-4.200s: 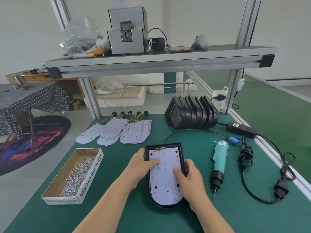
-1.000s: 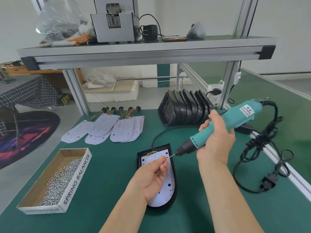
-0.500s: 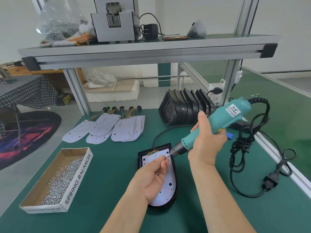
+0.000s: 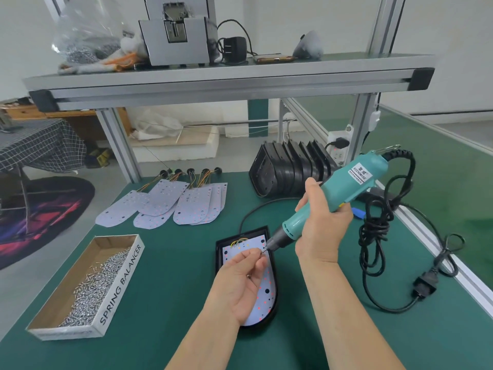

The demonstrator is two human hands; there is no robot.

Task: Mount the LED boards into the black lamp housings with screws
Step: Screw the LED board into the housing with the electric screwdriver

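Since the earlier frames, the right hand (image 4: 321, 225) had taken the teal electric screwdriver (image 4: 336, 194) off the bench and tilted its tip down toward the left hand (image 4: 240, 284).

From largest to smallest, the green bench (image 4: 173, 263) carried a row of spare black lamp housings (image 4: 290, 172) at about one o'clock from the work. Loose LED boards (image 4: 170, 204) were fanned out at eleven o'clock, and a cardboard box of screws (image 4: 88, 284) sat at nine. The housing in work (image 4: 274, 276) lay flat at centre, with its LED board (image 4: 264, 292) seated inside.

Right-hand fingers were wrapped tight round the driver's barrel. The left thumb and forefinger pinched what looked like a small screw (image 4: 262, 252) against the bit, just above the board's upper edge. The remaining fingers curled loosely.

The board appeared thin, light and stiff. It was probably fragile at the LEDs and at the wires (image 4: 238, 241) along its top, so it was best steadied by its bare edges. The screw was tiny and likely slippery, easily dropped.

Readable text included "SPRING BALANCER" on the box side and "KEENWISE" on the driver's label.
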